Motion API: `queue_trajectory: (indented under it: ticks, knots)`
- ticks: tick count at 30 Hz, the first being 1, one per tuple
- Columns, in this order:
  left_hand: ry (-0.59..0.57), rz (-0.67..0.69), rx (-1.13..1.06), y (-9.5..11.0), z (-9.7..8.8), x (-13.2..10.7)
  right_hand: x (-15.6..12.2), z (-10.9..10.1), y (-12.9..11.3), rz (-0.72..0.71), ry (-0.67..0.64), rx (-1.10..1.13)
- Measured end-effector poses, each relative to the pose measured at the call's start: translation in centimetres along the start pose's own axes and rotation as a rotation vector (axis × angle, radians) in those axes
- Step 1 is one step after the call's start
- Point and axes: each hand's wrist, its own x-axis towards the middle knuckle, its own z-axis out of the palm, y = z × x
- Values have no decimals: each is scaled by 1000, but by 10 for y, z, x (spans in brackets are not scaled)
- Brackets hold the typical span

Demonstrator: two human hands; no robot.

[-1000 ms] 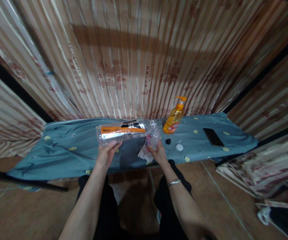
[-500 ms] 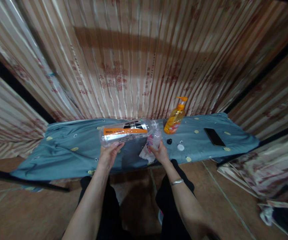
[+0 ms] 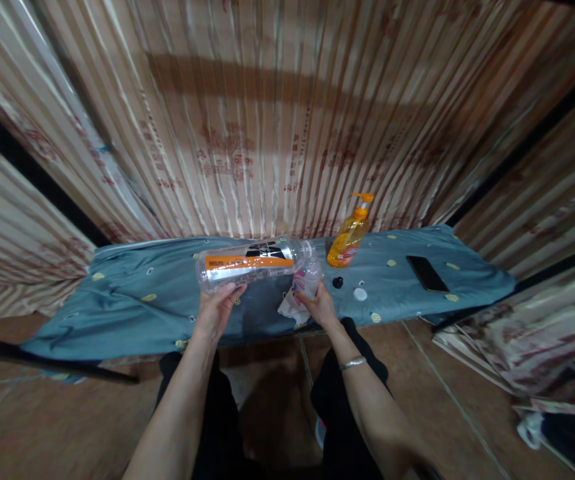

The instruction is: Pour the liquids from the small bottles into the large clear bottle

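My left hand (image 3: 217, 308) is closed around the base end of a large clear plastic bottle (image 3: 250, 263) with an orange and silver label. The bottle lies nearly level, its neck pointing right. My right hand (image 3: 320, 305) grips a smaller clear plastic bottle (image 3: 311, 272) with pink print, held upright and leaning slightly. The large bottle's neck is at the small bottle's mouth; whether they touch I cannot tell. A whitish crumpled cloth or tissue (image 3: 291, 312) lies under the small bottle, partly hidden by it and my right hand.
On the blue patterned sheet (image 3: 132, 293) stand an orange pump bottle (image 3: 347, 239), a small black cap (image 3: 338, 283), a white round cap (image 3: 360, 294) and a black phone (image 3: 427, 274). Striped curtains (image 3: 262, 147) hang behind and at both sides. A dark bar (image 3: 57, 361) runs along the lower left.
Almost nothing differs. Both hands hold the two bottles in nearly the same place, and the view has shifted very slightly.
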Motion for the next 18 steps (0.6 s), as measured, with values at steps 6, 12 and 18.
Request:
queue_trajectory:
  ticks: [6,12,18]
  knots:
    - [4,6,6,-1,-1,0,-4,-3,-8,13,0,-33]
    - [-8,12,12,0,-1,0,-5,-3,-9,1,5,-36]
    - [-7,17,19,1,-2,0,-3,0,-4,9,13,-52]
